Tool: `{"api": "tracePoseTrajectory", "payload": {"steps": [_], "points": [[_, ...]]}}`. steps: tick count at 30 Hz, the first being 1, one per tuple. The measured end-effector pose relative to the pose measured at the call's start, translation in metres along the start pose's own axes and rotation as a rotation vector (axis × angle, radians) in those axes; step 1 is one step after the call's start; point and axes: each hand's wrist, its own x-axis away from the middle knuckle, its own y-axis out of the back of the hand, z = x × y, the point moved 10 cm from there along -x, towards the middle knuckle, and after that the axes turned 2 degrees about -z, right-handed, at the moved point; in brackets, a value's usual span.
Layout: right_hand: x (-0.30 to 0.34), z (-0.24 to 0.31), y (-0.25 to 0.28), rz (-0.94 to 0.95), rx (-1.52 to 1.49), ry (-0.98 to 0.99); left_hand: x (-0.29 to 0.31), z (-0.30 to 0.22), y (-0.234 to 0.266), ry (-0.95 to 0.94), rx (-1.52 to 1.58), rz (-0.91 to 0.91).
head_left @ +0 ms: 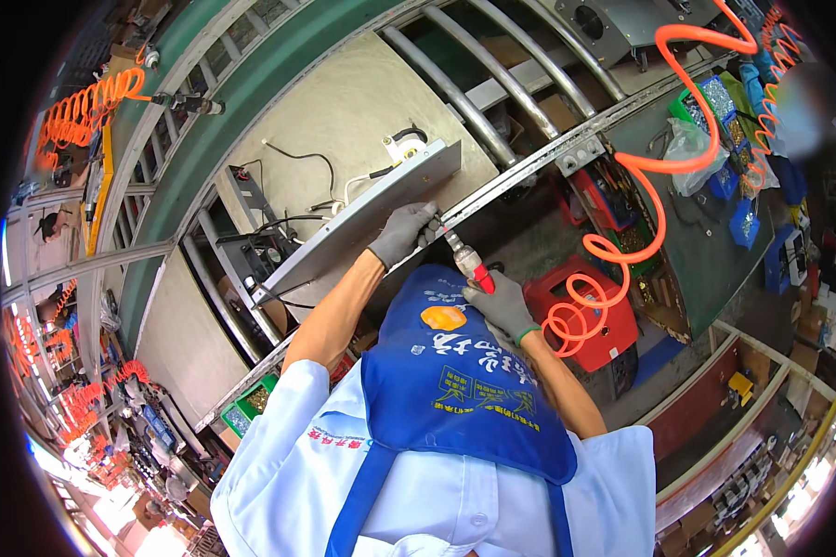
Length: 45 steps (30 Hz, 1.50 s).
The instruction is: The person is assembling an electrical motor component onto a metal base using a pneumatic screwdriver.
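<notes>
My right hand, in a grey work glove, is wrapped round an air screwdriver with a metal body and a red section. Its tip points up and left toward my other hand. My left hand, also gloved in grey, has its fingers drawn together close to that tip. Whatever they pinch is too small to make out. Beside this hand a long grey metal panel lies slantwise, tilted over the pale work board. Cables and a white and yellow part show behind the panel.
An orange coiled air hose loops at my right, past a red container. Metal rollers run beyond the board. Bins of small hardware stand at the far right. Another air tool hangs at the upper left.
</notes>
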Motion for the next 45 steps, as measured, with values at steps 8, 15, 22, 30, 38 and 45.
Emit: {"api": "tracePoseTrajectory", "payload": {"steps": [8, 15, 22, 30, 38, 45], "points": [[0.0, 0.004, 0.014, 0.101, 0.105, -0.056, 0.012, -0.022, -0.007, -0.004, -0.273, 0.042], [-0.001, -0.006, -0.016, 0.41, -0.223, -0.35, 0.019, -0.011, -0.01, 0.011, -0.166, 0.278], [-0.071, 0.0, -0.008, -0.031, 0.092, -0.109, 0.107, -0.145, -0.027, -0.068, -0.497, 0.454], [-0.087, 0.002, -0.012, -0.053, 0.16, -0.15, -0.033, -0.162, 0.127, -0.197, -0.575, -0.106], [-0.09, -0.013, -0.017, -0.056, 0.168, -0.197, -0.084, -0.113, 0.11, -0.159, -0.411, 0.327], [-0.085, -0.006, -0.028, -0.016, 0.039, -0.387, -0.092, -0.115, 0.081, -0.282, -0.694, 0.354]]}}
